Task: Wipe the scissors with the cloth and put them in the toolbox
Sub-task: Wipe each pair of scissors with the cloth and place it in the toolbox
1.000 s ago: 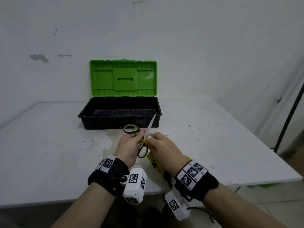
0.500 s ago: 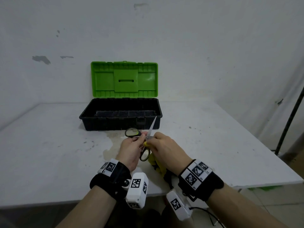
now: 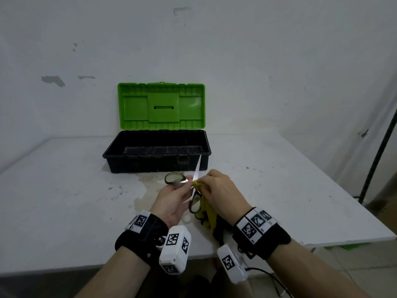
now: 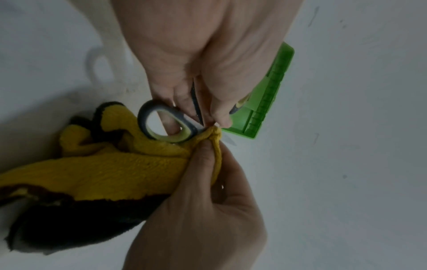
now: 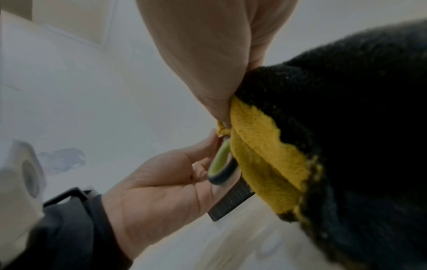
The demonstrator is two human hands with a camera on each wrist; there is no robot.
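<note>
The scissors (image 3: 194, 190) have dark handles with green lining and stand spread apart, one blade pointing up toward the toolbox. My left hand (image 3: 171, 197) grips them near the pivot and handles (image 4: 166, 126). My right hand (image 3: 219, 192) pinches a yellow and black cloth (image 3: 207, 211) against the blade at the pivot (image 4: 138, 169). The cloth (image 5: 265, 160) hangs down below my right hand. The toolbox (image 3: 156, 151) is black with an open green lid (image 3: 161, 106), just behind my hands.
The white table (image 3: 64, 201) has a pale stain and dark specks near my left hand. Its front edge lies near my wrists and its right edge slants away. A dark pole (image 3: 378, 147) stands at the far right. A white wall rises behind the toolbox.
Both hands have stayed at the scissors with small shifts. The raised blade tip has tilted slightly, and the right hand has slid the cloth a little along the blade near the pivot.
</note>
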